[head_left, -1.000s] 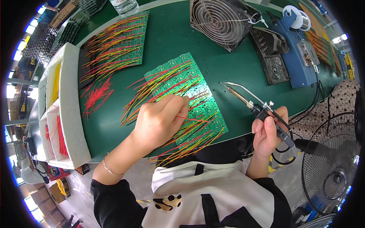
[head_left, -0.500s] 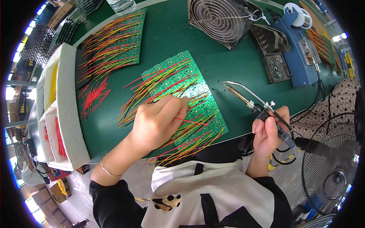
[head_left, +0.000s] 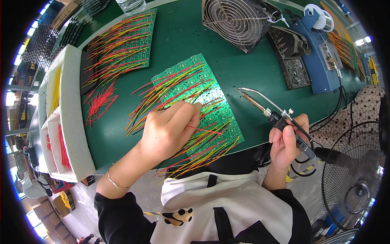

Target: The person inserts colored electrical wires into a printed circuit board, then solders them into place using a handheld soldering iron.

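Note:
A green circuit board panel (head_left: pixel 203 75) lies in front of me, with rows of red, yellow and black wires attached and trailing to its left. Over the panel's middle my left hand (head_left: pixel 168 130) is closed in a pinch. A red wire (head_left: pixel 205 130) runs out from under its fingers; the fingertips themselves are partly hidden. My right hand (head_left: pixel 286 142) grips a soldering iron (head_left: pixel 256 102) by its dark handle. A thin curved solder-feed tube (head_left: pixel 260 93) runs along the iron. Its tip points up and left, just right of the panel and apart from it.
A second wired board (head_left: pixel 148 49) lies at the back left, near loose red wires (head_left: pixel 100 103). A white foam box (head_left: pixel 75 122) with wires stands left. At the back are a fume fan (head_left: pixel 235 22) and a blue solder feeder (head_left: pixel 315 57) with a spool. A black fan (head_left: pixel 353 183) stands right.

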Demonstrator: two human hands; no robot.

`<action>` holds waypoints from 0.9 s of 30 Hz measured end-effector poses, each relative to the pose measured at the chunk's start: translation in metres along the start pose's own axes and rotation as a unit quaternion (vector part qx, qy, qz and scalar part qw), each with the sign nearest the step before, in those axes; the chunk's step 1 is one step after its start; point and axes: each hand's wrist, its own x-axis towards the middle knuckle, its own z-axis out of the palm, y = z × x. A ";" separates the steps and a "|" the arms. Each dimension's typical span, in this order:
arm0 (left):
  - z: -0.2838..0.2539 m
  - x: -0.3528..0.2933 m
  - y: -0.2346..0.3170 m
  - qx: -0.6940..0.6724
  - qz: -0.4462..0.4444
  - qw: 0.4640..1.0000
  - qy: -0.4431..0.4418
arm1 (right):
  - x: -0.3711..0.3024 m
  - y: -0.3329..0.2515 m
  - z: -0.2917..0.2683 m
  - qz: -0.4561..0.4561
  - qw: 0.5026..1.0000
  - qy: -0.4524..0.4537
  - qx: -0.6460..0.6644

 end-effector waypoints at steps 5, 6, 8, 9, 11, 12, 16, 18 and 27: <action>-0.001 0.000 0.001 0.007 -0.011 1.000 -0.014 | -0.001 -0.001 0.001 0.002 1.000 0.001 -0.003; -0.001 0.000 0.001 0.007 -0.011 1.000 -0.014 | -0.001 -0.001 0.002 0.005 1.000 0.005 -0.003; -0.001 0.001 0.000 0.006 -0.008 1.000 -0.021 | -0.001 -0.001 0.002 0.008 1.000 0.010 -0.004; -0.001 0.001 0.000 0.005 -0.008 1.000 -0.021 | -0.001 -0.002 0.002 0.013 1.000 0.004 -0.012; -0.001 0.000 0.000 0.007 -0.010 1.000 -0.021 | -0.002 -0.003 0.002 0.019 1.000 -0.002 -0.020; -0.001 0.000 0.000 0.007 -0.011 1.000 -0.021 | -0.002 -0.004 0.002 0.033 0.998 -0.013 -0.050; -0.001 0.000 0.000 0.017 0.003 1.000 -0.018 | -0.002 -0.004 0.005 0.047 0.995 -0.024 -0.089; -0.001 0.000 0.000 0.025 0.006 1.000 -0.019 | -0.001 -0.005 0.005 0.045 0.995 -0.024 -0.082; 0.000 -0.001 -0.001 0.037 0.022 0.999 -0.015 | -0.002 -0.006 0.006 0.049 0.994 -0.027 -0.090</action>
